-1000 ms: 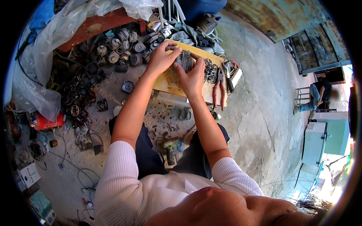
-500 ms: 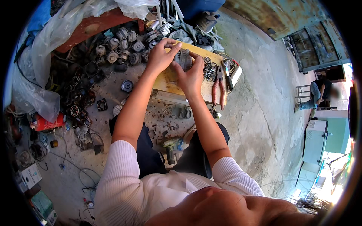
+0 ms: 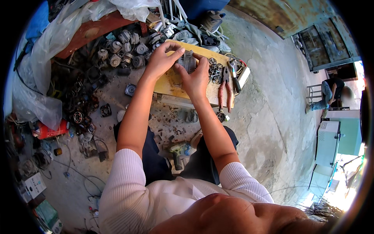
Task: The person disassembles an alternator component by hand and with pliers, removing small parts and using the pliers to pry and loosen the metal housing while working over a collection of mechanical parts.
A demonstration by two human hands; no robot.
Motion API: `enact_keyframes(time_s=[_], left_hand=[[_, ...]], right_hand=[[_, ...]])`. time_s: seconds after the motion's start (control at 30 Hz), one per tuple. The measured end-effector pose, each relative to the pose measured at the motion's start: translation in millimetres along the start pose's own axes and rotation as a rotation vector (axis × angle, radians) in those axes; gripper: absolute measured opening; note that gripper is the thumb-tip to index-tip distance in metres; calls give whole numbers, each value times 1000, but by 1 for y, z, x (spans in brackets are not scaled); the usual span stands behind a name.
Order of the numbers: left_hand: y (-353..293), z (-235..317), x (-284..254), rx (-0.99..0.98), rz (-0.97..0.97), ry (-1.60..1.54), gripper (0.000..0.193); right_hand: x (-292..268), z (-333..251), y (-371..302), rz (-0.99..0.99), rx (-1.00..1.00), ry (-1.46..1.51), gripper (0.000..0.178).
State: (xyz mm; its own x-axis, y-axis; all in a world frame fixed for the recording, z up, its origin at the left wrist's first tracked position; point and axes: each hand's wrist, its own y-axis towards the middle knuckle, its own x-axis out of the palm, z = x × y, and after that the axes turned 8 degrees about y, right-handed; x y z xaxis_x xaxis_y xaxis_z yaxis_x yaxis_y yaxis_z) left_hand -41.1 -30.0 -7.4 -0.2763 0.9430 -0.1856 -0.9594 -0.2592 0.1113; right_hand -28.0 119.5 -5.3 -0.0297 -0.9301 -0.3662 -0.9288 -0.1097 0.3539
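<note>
Pinching grey metal part (image 3: 187,61) in my right hand (image 3: 196,81); left hand (image 3: 160,61) at its left, can't tell if clamped. Slack hold could roll it right, scattering small parts (image 3: 215,73).

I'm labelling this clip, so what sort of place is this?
Probably a small repair or dismantling workshop: round grey metal motor-like parts lie heaped on the left, and metal pliers with red handles rest on a yellow rectangular worktop.

Metal pt (image 3: 188,61) is gry, tbl (image 3: 168,85) yel, pliers (image 3: 225,80) red-hndld.
</note>
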Motion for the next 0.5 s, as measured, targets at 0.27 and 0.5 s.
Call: enact_keyframes(time_s=[0.27, 0.5], left_hand=[[4, -1, 4, -55, 40, -35, 31], [-1, -3, -1, 37, 13, -28, 30]], right_hand=[[0, -2, 0, 3, -3, -38, 63], [2, -1, 0, 17, -9, -16, 63]])
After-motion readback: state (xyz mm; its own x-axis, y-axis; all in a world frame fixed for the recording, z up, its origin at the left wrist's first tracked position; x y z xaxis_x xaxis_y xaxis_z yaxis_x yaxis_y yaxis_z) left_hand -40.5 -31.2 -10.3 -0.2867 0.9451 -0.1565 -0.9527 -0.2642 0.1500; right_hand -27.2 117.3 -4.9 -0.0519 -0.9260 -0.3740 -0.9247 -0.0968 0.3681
